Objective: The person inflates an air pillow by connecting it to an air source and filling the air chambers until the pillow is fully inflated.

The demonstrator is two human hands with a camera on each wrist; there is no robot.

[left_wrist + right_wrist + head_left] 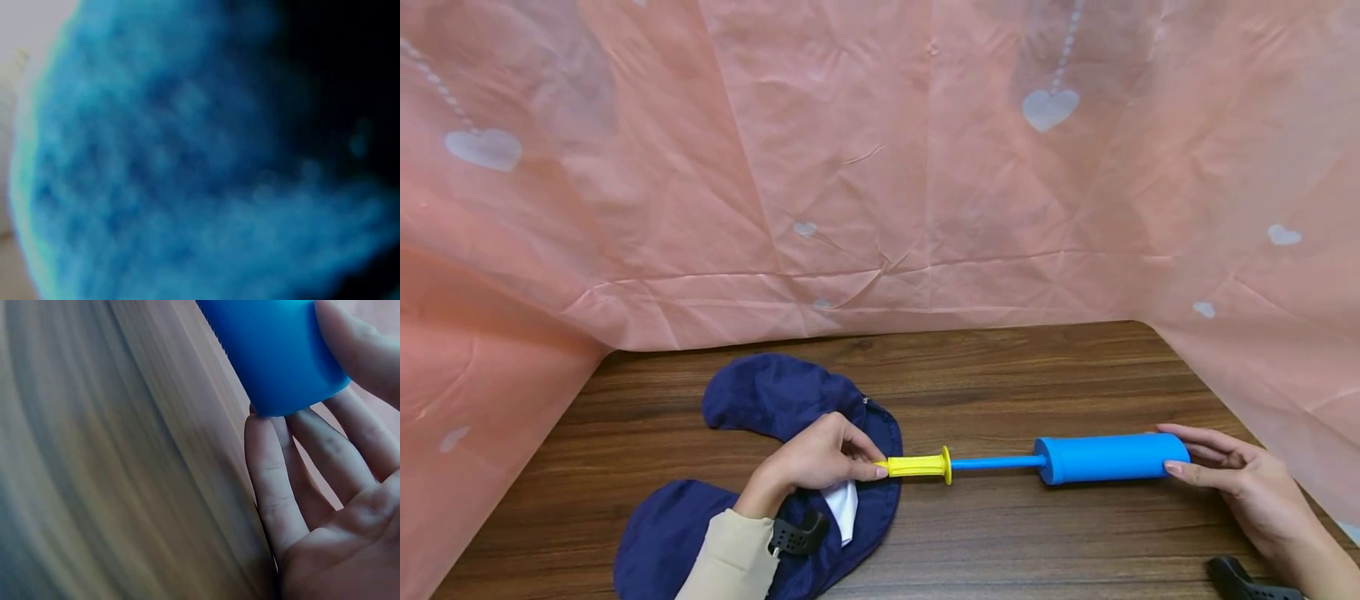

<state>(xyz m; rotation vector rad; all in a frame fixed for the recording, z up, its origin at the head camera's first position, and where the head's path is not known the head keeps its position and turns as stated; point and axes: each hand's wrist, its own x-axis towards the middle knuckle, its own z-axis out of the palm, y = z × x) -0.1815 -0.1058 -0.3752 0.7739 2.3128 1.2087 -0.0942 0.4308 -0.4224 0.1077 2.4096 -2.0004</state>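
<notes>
From afar I view the blue pump (1075,460), right of the navy pillow (786,387): left hand (823,452) pinching its handle (916,466) by the pillow, right hand (1247,483) gripping its far end (1153,457), presumably bracing it lengthwise.

Left hand (823,454) and right hand (1255,492) bare; left sleeve (730,554) plain beige, lightly creased, ends near the wrist. Left strap (792,542) black, small round holes, chunky rounded end. Right strap (1236,577) also black, thick at one end, partly cut off in head view
</notes>
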